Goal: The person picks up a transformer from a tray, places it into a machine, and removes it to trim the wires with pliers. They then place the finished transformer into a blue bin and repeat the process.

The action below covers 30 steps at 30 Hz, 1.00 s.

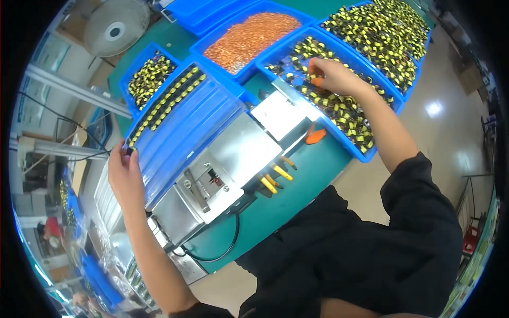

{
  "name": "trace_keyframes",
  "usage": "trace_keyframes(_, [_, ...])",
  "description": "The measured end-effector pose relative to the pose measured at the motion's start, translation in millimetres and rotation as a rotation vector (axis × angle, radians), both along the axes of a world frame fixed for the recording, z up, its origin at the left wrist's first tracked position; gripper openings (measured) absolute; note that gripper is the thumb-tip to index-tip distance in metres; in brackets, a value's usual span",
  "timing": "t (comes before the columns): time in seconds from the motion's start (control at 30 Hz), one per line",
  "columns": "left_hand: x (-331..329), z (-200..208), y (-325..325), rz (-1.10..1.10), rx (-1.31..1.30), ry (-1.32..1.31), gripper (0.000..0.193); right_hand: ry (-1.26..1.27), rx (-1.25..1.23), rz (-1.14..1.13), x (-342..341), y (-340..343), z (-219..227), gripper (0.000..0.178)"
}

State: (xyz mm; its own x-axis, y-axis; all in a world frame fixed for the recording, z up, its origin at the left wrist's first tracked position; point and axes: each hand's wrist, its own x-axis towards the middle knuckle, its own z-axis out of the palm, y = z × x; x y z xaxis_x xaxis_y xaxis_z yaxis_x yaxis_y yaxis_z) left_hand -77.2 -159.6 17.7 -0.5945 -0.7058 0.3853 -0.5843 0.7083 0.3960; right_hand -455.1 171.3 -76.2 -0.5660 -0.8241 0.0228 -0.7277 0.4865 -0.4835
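My left hand (126,172) is at the near left end of a ribbed clear-blue tray (183,124). Its thumb and fingers are closed on a small black-and-yellow wound component (129,150). Neat rows of similar components (168,100) run along the tray's far side. My right hand (336,78), with orange covers on the fingertips, reaches into a blue bin (327,125) heaped with loose black-and-yellow components (350,114). Those fingers look pinched together over the heap; whatever is between them is hidden.
A metal bench machine (233,153) stands on the green table (318,164), a black cable (236,238) at its front. Yellow-handled pliers (275,177) and an orange-handled tool (316,137) are near it. Behind are a bin of copper-coloured pieces (252,40), more component bins and a fan (115,32).
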Motion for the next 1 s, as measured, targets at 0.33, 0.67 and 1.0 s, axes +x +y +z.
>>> trace_keyframes(0.33, [-55.5, -41.5, -84.8, -0.296, 0.235, -0.103, 0.035, -0.328, -0.473, -0.331, -17.2, 15.5, 1.1, 0.035])
trace_keyframes(0.67, [-26.4, -57.3, -129.2, -0.318, 0.517, -0.062, 0.040, -0.708, -0.728, -0.195, -1.6, -8.1, 13.4, 0.032])
trace_keyframes(1.0, [-38.8, -22.6, -58.2, -0.246, 0.241, -0.135, 0.041, -1.148, -0.888, -0.053, 4.8, -0.8, 19.4, 0.030])
